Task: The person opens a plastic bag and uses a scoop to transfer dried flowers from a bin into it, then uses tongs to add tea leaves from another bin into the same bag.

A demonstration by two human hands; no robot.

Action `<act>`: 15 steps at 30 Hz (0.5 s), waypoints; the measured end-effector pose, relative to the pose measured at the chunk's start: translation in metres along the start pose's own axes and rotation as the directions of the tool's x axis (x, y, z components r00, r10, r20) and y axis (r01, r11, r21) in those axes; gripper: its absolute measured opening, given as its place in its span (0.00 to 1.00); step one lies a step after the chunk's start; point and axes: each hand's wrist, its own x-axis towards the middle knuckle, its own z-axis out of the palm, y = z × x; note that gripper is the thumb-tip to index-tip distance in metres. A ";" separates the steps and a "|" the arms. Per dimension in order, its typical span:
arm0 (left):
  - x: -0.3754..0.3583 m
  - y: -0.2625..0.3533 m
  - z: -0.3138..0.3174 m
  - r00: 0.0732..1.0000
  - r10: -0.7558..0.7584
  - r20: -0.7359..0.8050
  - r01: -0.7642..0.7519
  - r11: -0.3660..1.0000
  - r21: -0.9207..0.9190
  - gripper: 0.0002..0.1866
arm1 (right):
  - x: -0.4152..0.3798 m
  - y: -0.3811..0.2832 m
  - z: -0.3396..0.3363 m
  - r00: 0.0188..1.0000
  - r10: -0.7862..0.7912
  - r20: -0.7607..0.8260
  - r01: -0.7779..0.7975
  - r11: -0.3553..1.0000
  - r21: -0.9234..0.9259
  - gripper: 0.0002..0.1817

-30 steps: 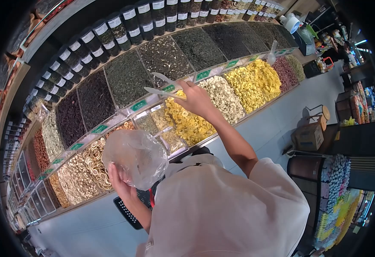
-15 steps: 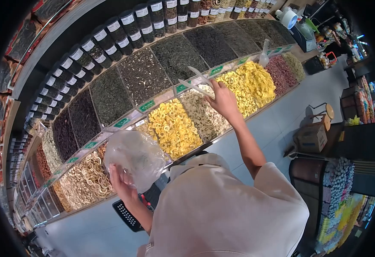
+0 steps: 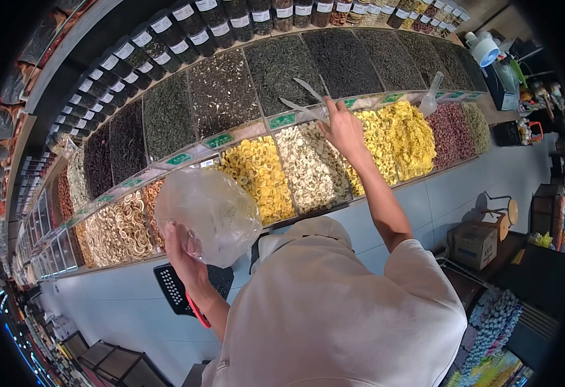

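Observation:
My left hand (image 3: 184, 253) holds a clear plastic bag (image 3: 214, 216), its fingers closed around the bag's lower left side. My right hand (image 3: 345, 131) grips pale tongs (image 3: 307, 103), whose two arms stand apart and point up and left over the dark green leaves (image 3: 281, 72). Below the tongs and that hand lie pale dried slices (image 3: 309, 166), with yellow dried slices (image 3: 254, 177) to their left and more yellow pieces (image 3: 406, 140) to their right.
Rows of labelled dark jars (image 3: 189, 26) line the back of the counter. A clear scoop (image 3: 431, 97) stands by the dried red buds (image 3: 451, 133). Curled beige slices (image 3: 132, 232) fill a left bin. A black perforated basket (image 3: 174, 288) is below my left hand.
The view has turned, so the counter sits further right and more floor shows at lower left. Both hands keep their hold; the tongs' arms remain apart.

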 end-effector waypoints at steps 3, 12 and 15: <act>-0.008 -0.006 0.009 0.996 0.013 -0.088 -0.008 0.998 0.056 0.06 | 0.006 0.001 -0.005 0.999 -0.013 0.030 0.014 1.000 -0.022 0.40; -0.017 -0.023 0.005 0.999 0.044 0.032 -0.044 0.999 -0.018 0.06 | 0.015 0.007 -0.010 0.995 -0.006 0.098 0.008 1.000 -0.016 0.37; -0.020 -0.024 0.013 0.995 0.023 -0.093 -0.023 1.000 0.001 0.07 | 0.017 0.008 -0.008 0.996 -0.019 0.086 0.020 1.000 -0.015 0.37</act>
